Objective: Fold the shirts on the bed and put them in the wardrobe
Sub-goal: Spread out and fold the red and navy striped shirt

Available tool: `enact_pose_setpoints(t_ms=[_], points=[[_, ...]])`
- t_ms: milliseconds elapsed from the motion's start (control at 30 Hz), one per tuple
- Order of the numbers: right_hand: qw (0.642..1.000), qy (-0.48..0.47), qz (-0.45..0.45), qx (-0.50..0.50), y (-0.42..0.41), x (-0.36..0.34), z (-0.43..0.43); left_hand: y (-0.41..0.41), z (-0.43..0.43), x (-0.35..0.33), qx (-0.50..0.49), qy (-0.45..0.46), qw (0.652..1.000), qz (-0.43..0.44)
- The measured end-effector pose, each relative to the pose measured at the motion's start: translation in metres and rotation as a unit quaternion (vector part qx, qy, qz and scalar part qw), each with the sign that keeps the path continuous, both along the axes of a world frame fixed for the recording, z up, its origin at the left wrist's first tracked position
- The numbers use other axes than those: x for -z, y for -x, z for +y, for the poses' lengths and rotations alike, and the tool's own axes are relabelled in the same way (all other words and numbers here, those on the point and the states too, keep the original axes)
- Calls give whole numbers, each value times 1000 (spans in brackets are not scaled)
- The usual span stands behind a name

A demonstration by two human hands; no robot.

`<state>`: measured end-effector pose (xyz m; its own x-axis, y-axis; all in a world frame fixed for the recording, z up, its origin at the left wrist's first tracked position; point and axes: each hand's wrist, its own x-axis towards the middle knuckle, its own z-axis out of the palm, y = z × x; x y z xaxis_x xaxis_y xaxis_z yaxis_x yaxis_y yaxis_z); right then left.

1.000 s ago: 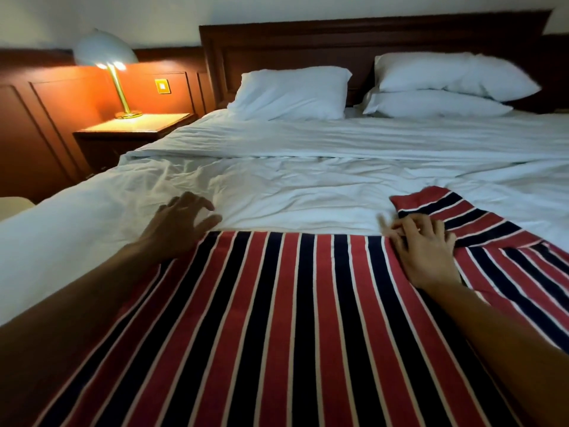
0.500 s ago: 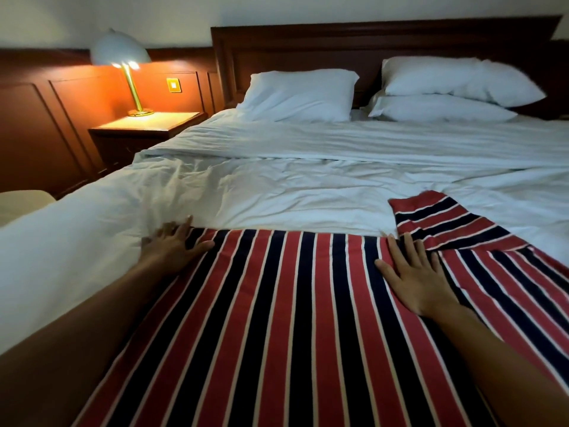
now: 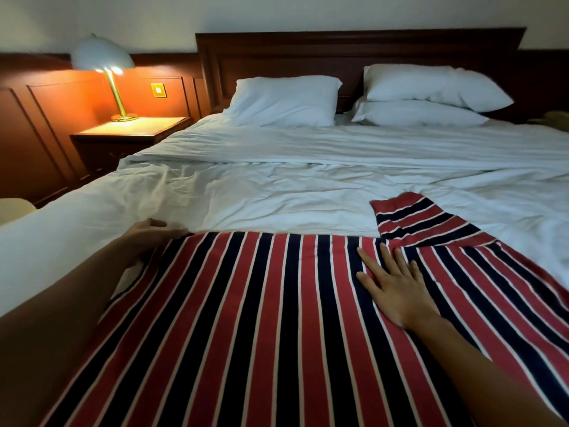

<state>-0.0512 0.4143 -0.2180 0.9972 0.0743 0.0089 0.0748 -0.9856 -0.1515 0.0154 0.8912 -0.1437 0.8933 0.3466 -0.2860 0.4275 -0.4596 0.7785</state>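
Striped shirt [image 3: 246, 318] lies flat, stripes running toward headboard [image 3: 354, 53], sleeve [image 3: 421, 220] angled right.

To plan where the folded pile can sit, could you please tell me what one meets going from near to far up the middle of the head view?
In order: striped shirt → white duvet → pillow → headboard → wall.
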Motion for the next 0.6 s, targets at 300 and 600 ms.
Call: enact_pose_setpoints(t_ms=[300, 600], points=[[1000, -4, -18, 25, -5, 3, 0, -19, 2, 17, -59, -46, 993, -94], [999, 3, -7, 44, -10, 8, 1, -2, -45, 30, -18, -447, 875, -185]])
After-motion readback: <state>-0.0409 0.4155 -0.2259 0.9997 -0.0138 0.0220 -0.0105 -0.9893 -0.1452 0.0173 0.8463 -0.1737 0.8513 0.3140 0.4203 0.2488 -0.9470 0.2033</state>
